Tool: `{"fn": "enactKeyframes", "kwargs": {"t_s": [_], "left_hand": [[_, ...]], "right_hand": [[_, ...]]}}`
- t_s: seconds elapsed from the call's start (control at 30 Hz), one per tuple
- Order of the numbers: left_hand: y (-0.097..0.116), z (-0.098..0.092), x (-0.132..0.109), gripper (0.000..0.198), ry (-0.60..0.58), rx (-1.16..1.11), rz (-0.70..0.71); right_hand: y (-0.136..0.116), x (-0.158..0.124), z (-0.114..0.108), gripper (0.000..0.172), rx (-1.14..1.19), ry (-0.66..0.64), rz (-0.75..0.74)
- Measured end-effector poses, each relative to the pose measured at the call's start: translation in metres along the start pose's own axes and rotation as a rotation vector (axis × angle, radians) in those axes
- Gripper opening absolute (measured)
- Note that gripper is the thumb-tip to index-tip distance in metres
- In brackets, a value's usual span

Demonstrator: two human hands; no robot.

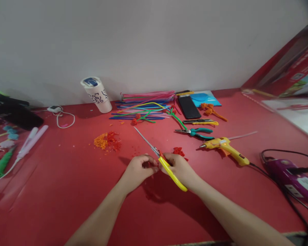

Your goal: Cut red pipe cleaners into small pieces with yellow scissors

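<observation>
Yellow-handled scissors [172, 175] rest in my right hand [181, 169], their blades pointing away to the upper left. My left hand [140, 171] is closed in a pinch beside them, fingertips on a small red piece [157, 164] that is mostly hidden between the two hands. Just beyond my right hand lies a small heap of red pieces [178, 151]. Farther off to the left are piles of orange clippings [101, 141] and red clippings [113, 140] on the red table [92, 177].
Colored pipe cleaners [143, 106] lie by the wall, near a white tumbler [97, 95]. Pliers [195, 131], a black phone [189, 107] and a yellow glue gun [226, 148] lie to the right. The gun's cord runs toward a purple power strip [292, 177].
</observation>
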State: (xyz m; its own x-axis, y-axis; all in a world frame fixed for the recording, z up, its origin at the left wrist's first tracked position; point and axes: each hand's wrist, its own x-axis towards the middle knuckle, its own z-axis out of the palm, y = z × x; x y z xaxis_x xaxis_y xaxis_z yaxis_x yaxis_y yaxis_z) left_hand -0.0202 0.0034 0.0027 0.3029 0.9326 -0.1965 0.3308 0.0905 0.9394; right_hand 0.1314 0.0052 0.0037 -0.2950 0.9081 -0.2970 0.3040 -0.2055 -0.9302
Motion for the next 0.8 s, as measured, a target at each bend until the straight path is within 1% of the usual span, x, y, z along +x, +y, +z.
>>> {"fn": "enactKeyframes", "kwargs": {"t_s": [0.07, 0.2, 0.3, 0.4, 0.47, 0.53, 0.63, 0.7, 0.8], "left_hand": [[0.001, 0.003, -0.001, 0.009, 0.024, 0.013, -0.01], [0.002, 0.006, -0.002, 0.003, 0.099, 0.068, 0.055], [0.002, 0.006, -0.002, 0.003, 0.108, 0.024, 0.048], [0.001, 0.003, -0.001, 0.005, 0.116, -0.183, -0.016], [0.0, -0.001, 0.001, 0.01, 0.156, -0.373, -0.08], [-0.001, -0.005, 0.002, 0.011, 0.205, -0.546, -0.117], [-0.003, -0.012, 0.003, 0.011, 0.254, -0.745, -0.103], [-0.002, -0.015, 0.003, 0.011, 0.27, -0.828, -0.089], [-0.001, -0.02, 0.004, 0.006, 0.29, -0.891, -0.062]], "right_hand": [[0.001, 0.0, 0.0, 0.005, -0.024, 0.013, -0.01], [0.002, -0.001, -0.001, 0.009, -0.105, 0.074, -0.047], [0.003, -0.001, 0.001, 0.013, -0.14, 0.079, -0.077], [0.001, -0.002, -0.001, 0.018, -0.145, 0.077, -0.12], [-0.001, -0.003, -0.005, 0.021, -0.203, 0.104, -0.155], [-0.003, -0.005, -0.01, 0.024, -0.335, 0.136, -0.182], [-0.005, -0.008, -0.015, 0.027, -0.595, 0.151, -0.196], [-0.005, -0.009, -0.015, 0.029, -0.749, 0.14, -0.209], [-0.002, -0.01, -0.012, 0.031, -0.932, 0.117, -0.237]]}}
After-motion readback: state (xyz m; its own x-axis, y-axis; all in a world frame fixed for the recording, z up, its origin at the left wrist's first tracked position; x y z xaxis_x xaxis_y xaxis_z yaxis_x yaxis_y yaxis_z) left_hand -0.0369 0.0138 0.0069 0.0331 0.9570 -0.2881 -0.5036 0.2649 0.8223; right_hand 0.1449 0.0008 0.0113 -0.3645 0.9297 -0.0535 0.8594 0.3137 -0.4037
